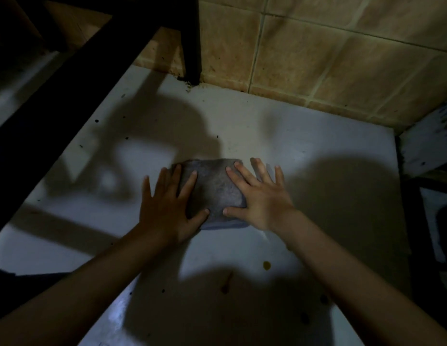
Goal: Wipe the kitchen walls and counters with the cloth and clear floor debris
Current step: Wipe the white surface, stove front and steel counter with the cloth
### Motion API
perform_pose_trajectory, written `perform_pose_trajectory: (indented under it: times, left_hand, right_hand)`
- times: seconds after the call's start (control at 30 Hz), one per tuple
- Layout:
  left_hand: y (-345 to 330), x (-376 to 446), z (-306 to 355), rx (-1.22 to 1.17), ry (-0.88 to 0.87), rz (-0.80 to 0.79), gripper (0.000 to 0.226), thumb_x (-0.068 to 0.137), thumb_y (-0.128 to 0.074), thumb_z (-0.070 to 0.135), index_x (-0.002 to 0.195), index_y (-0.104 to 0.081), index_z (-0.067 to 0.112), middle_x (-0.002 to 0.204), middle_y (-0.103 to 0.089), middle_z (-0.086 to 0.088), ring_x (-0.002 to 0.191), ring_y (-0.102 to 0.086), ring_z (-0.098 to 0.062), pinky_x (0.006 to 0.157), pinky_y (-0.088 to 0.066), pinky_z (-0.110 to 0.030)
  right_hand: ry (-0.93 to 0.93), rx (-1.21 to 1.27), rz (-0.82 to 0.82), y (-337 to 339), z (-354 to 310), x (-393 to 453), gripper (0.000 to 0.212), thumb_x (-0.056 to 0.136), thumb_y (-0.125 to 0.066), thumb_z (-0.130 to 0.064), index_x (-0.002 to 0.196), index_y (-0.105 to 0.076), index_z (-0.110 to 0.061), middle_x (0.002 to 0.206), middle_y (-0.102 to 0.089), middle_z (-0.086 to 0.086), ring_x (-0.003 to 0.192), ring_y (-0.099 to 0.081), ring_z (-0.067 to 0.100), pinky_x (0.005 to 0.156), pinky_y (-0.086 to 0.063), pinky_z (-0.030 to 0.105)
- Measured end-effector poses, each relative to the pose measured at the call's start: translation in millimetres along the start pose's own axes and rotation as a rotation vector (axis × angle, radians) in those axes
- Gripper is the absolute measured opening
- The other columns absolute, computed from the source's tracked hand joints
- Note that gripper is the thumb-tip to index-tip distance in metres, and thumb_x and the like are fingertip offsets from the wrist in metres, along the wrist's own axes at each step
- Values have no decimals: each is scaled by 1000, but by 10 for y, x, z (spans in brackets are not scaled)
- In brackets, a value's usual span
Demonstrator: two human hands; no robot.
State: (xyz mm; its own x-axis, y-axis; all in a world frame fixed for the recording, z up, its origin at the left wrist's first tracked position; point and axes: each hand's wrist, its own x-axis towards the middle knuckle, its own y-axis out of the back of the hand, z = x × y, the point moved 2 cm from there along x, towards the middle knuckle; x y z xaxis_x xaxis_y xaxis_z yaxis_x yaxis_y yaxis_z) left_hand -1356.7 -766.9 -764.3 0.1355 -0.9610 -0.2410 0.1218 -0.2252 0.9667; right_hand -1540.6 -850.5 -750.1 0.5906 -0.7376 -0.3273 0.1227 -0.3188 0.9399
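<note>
Two bare forearms reach in from the lower edge; no sleeves, watch or bands show on them; the left hand (167, 208) and right hand (261, 198) wear no gloves or rings; nails short, unpainted.

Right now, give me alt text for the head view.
Both hands, left and right, press flat with spread fingers on a grey cloth on a white counter. A tan tiled wall rises behind; brown stains dot the counter nearer the person.
</note>
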Motion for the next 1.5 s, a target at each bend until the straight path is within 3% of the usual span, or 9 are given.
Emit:
perform_pose_trajectory:
  times: [0.3, 0.43, 0.5, 0.57, 0.83, 1.0, 1.1, 1.2, 1.5]
  left_hand:
    - [-12, -35, 98, 71, -31, 8, 93, 64, 4, 76, 146, 18, 35, 157, 19, -6, 144, 14, -29, 107, 18, -53]
    - [-9, -155, 203, 153, -115, 78, 94, 70, -5, 74, 150, -9, 25, 158, -5, -15, 143, -15, -36, 102, 2, -54]
    - [-17, -195, 264, 167, -150, 97, 89, 74, -20, 71, 145, -33, 19, 151, -29, -19, 131, -37, -42, 99, -11, -54]
    - [-46, -212, 303, 163, -165, 114, 85, 74, -27, 69, 140, -44, 17, 144, -40, -21, 124, -45, -44, 97, -16, -53]
    - [-46, -243, 349, 140, -215, 94, 87, 73, -28, 72, 140, -43, 19, 144, -42, -19, 127, -43, -43, 99, -13, -53]
    - [5, -98, 246, 115, -274, 78, 93, 69, -9, 80, 149, 0, 34, 159, 5, -3, 145, 4, -31, 107, 8, -55]
    - [-29, -59, 234, 116, -293, 77, 91, 68, -7, 81, 147, 11, 38, 158, 14, 1, 144, 13, -28, 105, 16, -52]
    - [-32, -32, 257, 84, -298, 60, 89, 70, -14, 81, 147, 7, 39, 158, 11, 1, 145, 11, -28, 108, 12, -55]
    - [-33, 249, 610, 104, -378, 129, 86, 75, -25, 77, 147, -26, 28, 155, -23, -12, 139, -25, -41, 105, 3, -55]
  right_hand:
    - [-65, 47, -16, -55, -3, -197, 95, 78, -34, -79, 148, 12, -34, 157, 16, -11, 143, 21, 24, 111, 10, 56]
    - [-101, 83, -16, -124, 16, -413, 96, 78, -35, -78, 148, 13, -33, 157, 18, -11, 143, 21, 27, 111, 8, 58]
    - [-130, 118, -20, -180, 19, -547, 96, 79, -35, -78, 148, 15, -33, 156, 20, -11, 143, 21, 27, 111, 7, 58]
    - [-165, 150, -24, -234, 17, -664, 96, 79, -35, -77, 147, 17, -34, 155, 22, -12, 143, 21, 25, 111, 8, 58]
    - [-202, 171, -46, -239, -18, -806, 97, 81, -37, -75, 147, 19, -31, 154, 26, -10, 142, 25, 24, 111, 10, 56]
    - [-112, 187, -48, -177, -6, -688, 102, 79, -45, -72, 148, 18, -29, 155, 24, -11, 142, 24, 24, 111, 6, 57]
    - [-78, 168, -48, -196, 23, -652, 101, 78, -44, -73, 147, 17, -32, 155, 23, -13, 141, 26, 24, 111, 7, 57]
    - [-86, 185, -62, -182, 111, -630, 101, 78, -47, -72, 147, 16, -34, 154, 23, -14, 141, 26, 25, 110, 12, 57]
    - [-190, 184, -106, -46, 496, -558, 105, 78, -54, -66, 149, 14, -31, 156, 21, -7, 142, 22, 32, 110, 9, 59]
